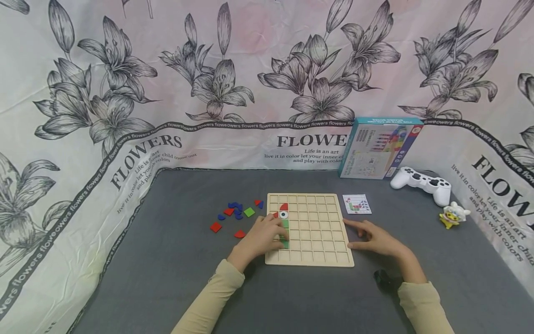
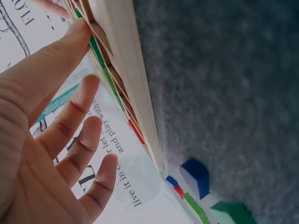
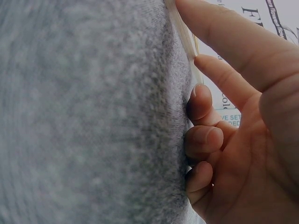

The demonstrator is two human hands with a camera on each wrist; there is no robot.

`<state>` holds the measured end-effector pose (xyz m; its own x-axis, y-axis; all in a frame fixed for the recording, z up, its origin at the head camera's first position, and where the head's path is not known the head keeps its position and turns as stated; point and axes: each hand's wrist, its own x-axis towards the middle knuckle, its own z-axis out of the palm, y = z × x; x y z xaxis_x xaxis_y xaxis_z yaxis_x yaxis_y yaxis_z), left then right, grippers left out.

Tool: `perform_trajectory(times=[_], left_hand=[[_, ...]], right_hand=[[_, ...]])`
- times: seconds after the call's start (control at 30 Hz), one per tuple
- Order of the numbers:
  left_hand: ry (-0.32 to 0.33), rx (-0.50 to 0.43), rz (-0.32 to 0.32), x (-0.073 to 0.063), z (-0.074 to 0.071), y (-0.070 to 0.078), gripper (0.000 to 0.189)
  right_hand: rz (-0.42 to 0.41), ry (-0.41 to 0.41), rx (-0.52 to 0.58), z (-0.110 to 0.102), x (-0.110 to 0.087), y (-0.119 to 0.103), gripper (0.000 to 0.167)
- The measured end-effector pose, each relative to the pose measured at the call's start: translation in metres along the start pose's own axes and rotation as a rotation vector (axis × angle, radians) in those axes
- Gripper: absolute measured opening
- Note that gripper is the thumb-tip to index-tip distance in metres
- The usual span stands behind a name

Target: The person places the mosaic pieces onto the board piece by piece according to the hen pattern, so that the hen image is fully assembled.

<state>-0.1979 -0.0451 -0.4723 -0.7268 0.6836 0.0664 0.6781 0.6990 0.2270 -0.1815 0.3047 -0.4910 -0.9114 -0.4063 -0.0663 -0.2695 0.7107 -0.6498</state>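
A wooden grid board [image 1: 313, 232] lies on the dark cloth between both hands. My left hand [image 1: 264, 234] reaches over its left side, thumb tip touching a green tile [image 1: 285, 244] in a cell. The left wrist view shows the other fingers [image 2: 84, 93] spread and slightly bent. Higher in the same column sit a white eye tile [image 1: 283, 215] and a red rounded tile [image 1: 284, 207]; another red piece is partly hidden by the hand. My right hand [image 1: 377, 237] rests at the board's right edge, thumb and index fingertips touching it; its remaining fingers [image 3: 203, 140] are curled.
Left of the board lie loose blue pieces [image 1: 235, 208], red pieces [image 1: 215, 227] and a green square [image 1: 249, 212]. To its right are a pattern card [image 1: 357, 204], a game box [image 1: 380, 148], a white game controller [image 1: 422, 184], a small figurine [image 1: 454, 215] and a black object [image 1: 381, 278].
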Motion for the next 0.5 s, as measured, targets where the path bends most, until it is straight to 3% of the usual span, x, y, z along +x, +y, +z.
perform_trajectory(times=[0.3, 0.5], left_hand=[[0.011, -0.006, -0.013, 0.0012, 0.0019, 0.0011, 0.018], [0.044, -0.050, -0.043, -0.0003, -0.0023, -0.0069, 0.021]], right_hand=[[0.003, 0.006, -0.002, -0.0007, -0.0008, 0.0025, 0.072], [-0.009, 0.008, 0.003, -0.0004, -0.0011, 0.0007, 0.071]])
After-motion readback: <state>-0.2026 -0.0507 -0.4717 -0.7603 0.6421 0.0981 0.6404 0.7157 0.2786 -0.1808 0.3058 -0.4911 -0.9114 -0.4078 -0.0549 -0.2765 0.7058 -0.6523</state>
